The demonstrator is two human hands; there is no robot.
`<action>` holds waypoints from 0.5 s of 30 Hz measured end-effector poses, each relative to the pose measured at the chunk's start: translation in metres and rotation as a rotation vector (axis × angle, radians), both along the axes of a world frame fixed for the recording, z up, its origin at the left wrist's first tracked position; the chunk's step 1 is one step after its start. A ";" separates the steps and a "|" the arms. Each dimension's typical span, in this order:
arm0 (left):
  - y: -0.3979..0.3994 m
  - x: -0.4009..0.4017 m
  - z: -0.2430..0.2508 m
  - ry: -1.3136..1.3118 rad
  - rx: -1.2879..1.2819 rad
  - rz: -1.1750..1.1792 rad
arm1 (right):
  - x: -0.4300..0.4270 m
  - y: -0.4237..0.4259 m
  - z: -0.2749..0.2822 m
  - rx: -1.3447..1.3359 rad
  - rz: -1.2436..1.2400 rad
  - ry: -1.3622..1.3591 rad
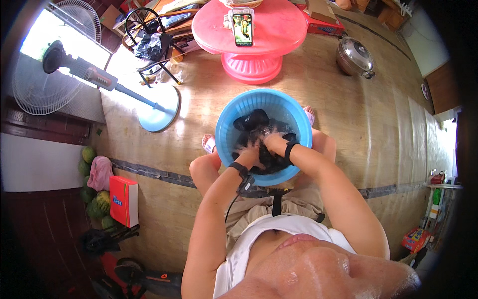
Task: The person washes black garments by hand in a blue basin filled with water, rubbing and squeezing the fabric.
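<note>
A light-blue plastic basin (226, 142) stands on the floor between my legs, with water and black wet cloth (252, 119) in it. Both my hands are down inside the basin, close together. My left hand (251, 151) grips part of the cloth near the middle, its fingers partly under the water. Beside it, my right hand (273, 140) is closed on the same dark cloth, and its fingertips are blurred by water and fabric. One bunched piece of the cloth bulges up at the far left of the basin. Black bands circle both wrists; a cable runs from the left one.
Beyond the basin stands a pink round table (213, 22) carrying a propped smartphone (242, 30). A standing fan (97, 76) with a round base is at left. Watermelons (101, 203) and a red box (124, 202) lie lower left. A lidded metal pot (354, 56) sits at right.
</note>
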State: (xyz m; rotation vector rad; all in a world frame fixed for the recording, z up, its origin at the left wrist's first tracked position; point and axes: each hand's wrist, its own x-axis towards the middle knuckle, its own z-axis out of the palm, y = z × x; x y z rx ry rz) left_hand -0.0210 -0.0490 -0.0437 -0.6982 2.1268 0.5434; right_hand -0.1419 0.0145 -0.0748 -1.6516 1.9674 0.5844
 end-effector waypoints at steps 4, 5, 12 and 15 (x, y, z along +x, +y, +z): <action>0.008 -0.004 -0.005 0.003 -0.105 -0.029 | 0.004 -0.004 -0.016 0.012 -0.019 0.180; 0.012 -0.007 -0.003 0.008 -0.104 -0.041 | -0.003 0.003 -0.021 0.014 -0.030 0.184; -0.020 0.032 -0.009 0.604 0.082 0.294 | -0.027 0.012 0.055 -0.288 -0.317 -0.389; -0.024 0.048 -0.003 0.946 0.197 0.663 | -0.014 0.030 0.092 -0.483 -0.416 -0.433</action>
